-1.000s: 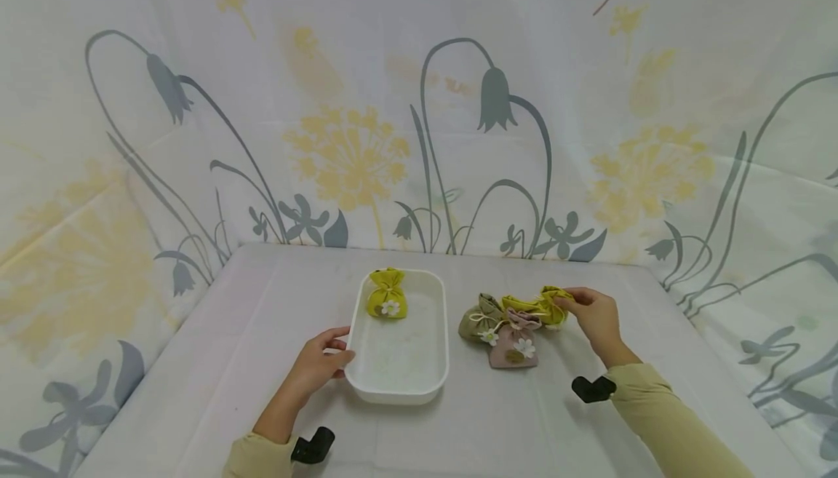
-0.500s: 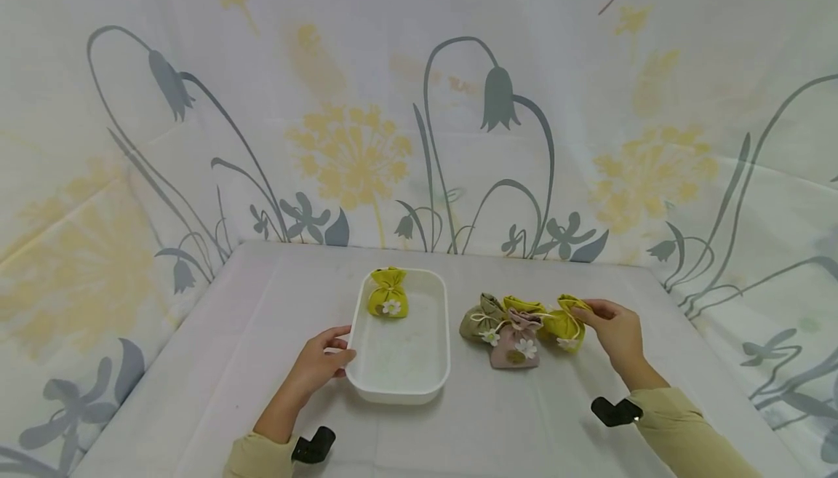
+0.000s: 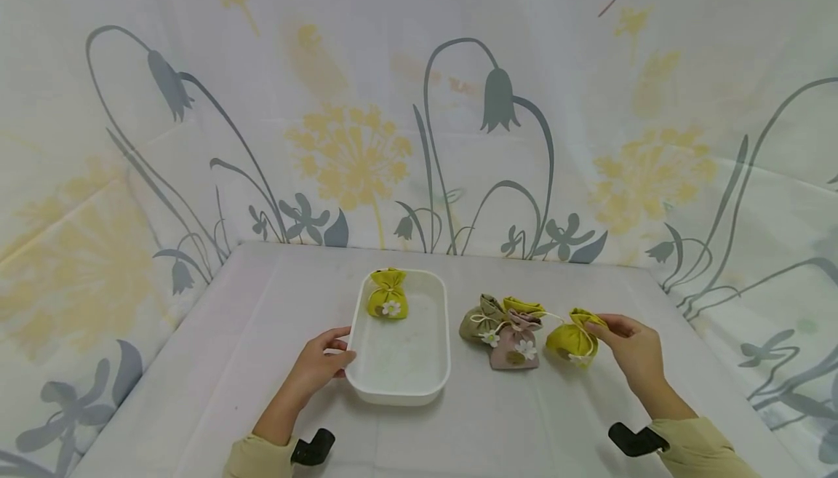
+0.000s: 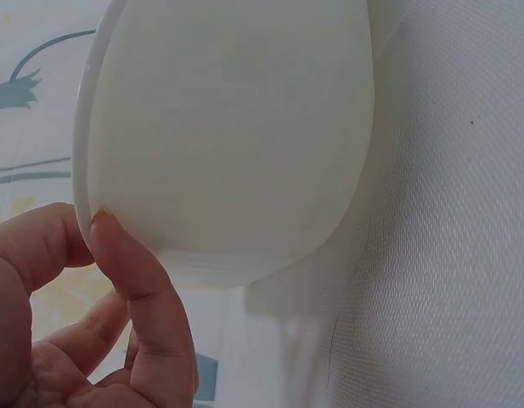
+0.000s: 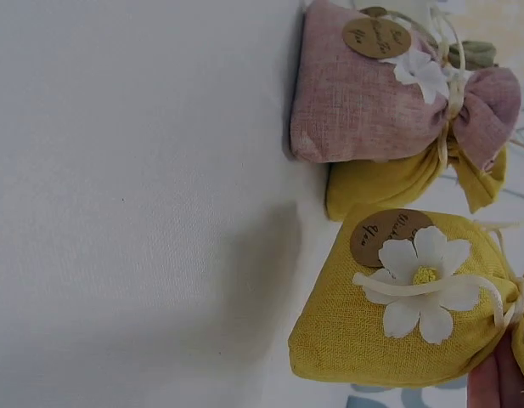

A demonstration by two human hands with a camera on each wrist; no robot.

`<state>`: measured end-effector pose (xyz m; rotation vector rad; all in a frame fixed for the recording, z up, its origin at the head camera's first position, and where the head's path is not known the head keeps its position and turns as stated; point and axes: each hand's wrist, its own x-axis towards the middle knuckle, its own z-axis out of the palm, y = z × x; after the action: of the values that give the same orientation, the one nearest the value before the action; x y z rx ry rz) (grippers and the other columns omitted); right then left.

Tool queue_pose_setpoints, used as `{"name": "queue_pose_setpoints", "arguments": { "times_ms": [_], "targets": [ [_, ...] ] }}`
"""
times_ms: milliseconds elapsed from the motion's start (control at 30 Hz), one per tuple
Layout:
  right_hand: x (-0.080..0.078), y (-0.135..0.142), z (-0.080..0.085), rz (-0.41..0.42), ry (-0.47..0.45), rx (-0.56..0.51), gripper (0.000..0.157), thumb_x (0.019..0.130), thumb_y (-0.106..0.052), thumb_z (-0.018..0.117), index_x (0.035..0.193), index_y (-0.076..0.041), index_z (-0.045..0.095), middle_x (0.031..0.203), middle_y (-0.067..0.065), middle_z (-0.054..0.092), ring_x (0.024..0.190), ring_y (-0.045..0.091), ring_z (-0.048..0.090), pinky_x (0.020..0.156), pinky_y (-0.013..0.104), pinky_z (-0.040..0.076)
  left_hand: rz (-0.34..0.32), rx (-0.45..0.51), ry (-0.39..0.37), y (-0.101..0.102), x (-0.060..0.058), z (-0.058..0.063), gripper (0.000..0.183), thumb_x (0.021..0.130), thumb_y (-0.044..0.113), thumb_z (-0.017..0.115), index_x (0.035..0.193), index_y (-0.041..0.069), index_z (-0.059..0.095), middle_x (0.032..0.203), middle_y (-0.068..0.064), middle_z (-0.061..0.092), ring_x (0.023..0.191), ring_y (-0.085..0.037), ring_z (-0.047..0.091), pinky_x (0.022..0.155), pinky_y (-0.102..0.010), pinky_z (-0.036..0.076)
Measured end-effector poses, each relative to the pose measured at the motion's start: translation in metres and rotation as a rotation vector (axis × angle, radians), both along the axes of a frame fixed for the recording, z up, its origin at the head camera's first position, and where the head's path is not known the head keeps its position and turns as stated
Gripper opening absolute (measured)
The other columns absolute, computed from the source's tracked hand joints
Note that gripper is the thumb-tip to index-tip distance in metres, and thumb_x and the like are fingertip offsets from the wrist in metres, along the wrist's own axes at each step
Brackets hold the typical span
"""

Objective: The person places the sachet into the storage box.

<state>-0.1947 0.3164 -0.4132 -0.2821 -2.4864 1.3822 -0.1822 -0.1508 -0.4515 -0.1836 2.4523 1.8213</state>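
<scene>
My left hand pinches the left rim of a white rectangular plastic tub, thumb and a finger on its edge in the left wrist view. One yellow drawstring pouch with a white flower sits at the tub's far left. My right hand pinches the gathered neck of another yellow drawstring pouch, which bears a white fabric flower and a round brown tag. To its left a pink pouch, an olive pouch and a partly hidden yellow pouch lie close together.
The pouches and tub are on a table with a white cloth. A white curtain printed with grey and yellow flowers hangs behind and at both sides. A black device is worn at the left wrist, and another at the right.
My right hand has drawn the yellow pouch to the right and nearer to me, apart from the pile. My left hand and the tub have stayed in place.
</scene>
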Motion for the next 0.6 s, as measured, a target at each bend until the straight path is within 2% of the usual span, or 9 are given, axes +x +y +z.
{"name": "queue_pose_setpoints", "arguments": {
  "times_ms": [233,333,433,600],
  "targets": [
    [0.017,-0.002,0.004,-0.015,0.015,-0.025,0.045,0.080,-0.033,0.073,0.105,0.005,0.066,0.082,-0.016,0.065,0.076,-0.009,0.054,0.066,0.009,0.044,0.001,-0.005,-0.004,0.000,0.000,0.001,0.045,0.083,0.001,0.063,0.126,-0.002,0.054,0.095,-0.012,0.052,0.073,-0.020,0.057,0.061,-0.030,0.053],
    [0.020,-0.001,-0.001,-0.023,0.028,-0.046,0.041,0.080,-0.031,0.074,0.102,0.004,0.068,0.081,-0.014,0.066,0.075,-0.007,0.056,0.065,0.009,0.044,0.003,-0.005,-0.006,0.001,0.001,0.001,0.045,0.082,0.001,0.063,0.126,-0.002,0.054,0.094,-0.011,0.052,0.072,-0.020,0.056,0.060,-0.030,0.053],
    [0.017,0.008,-0.017,-0.022,0.038,-0.061,0.039,0.079,-0.031,0.075,0.100,0.001,0.069,0.084,-0.009,0.068,0.077,-0.002,0.060,0.066,0.010,0.046,0.004,-0.005,-0.006,0.001,0.001,0.002,0.045,0.083,0.001,0.063,0.126,-0.002,0.053,0.094,-0.011,0.051,0.072,-0.019,0.056,0.060,-0.030,0.053],
    [-0.002,0.033,-0.063,0.013,0.098,-0.055,0.039,0.077,-0.037,0.075,0.102,-0.007,0.069,0.091,-0.006,0.069,0.082,0.002,0.062,0.069,0.012,0.048,0.001,0.001,-0.006,0.001,0.001,0.002,0.044,0.083,0.000,0.063,0.126,-0.002,0.053,0.094,-0.011,0.051,0.072,-0.018,0.055,0.061,-0.030,0.053]
  ]
}}
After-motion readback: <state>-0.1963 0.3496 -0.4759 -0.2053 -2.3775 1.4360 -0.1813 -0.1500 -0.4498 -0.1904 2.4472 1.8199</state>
